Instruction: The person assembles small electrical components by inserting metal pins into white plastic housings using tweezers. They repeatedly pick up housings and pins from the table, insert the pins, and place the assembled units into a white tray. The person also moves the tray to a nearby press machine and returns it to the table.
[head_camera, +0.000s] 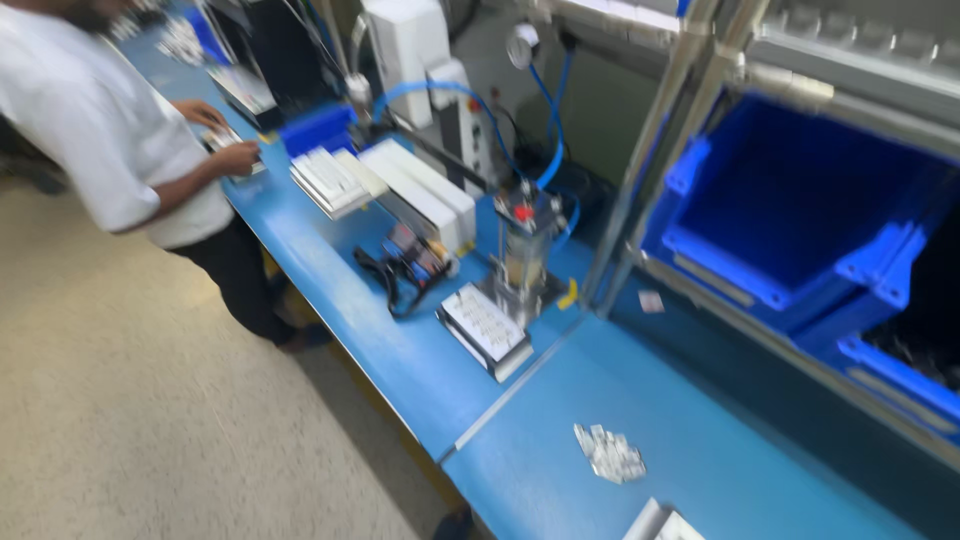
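Neither of my hands is in view. A long blue workbench (420, 370) runs from the upper left to the lower right. On it stands a small press-like machine (520, 255) with a red knob and blue air hoses. In front of it lies a stack of white trays with small parts (487, 328). A little pile of small silvery parts (608, 454) lies on the bench nearer to me. A black and red hand tool with a strap (410, 265) lies left of the machine.
A co-worker in a white shirt (100, 120) stands at the far left end of the bench, hands on small items. White boxes (420, 190) and white trays (328, 180) sit mid-bench. Large blue bins (790, 220) fill a metal rack at right. Speckled floor lies at left.
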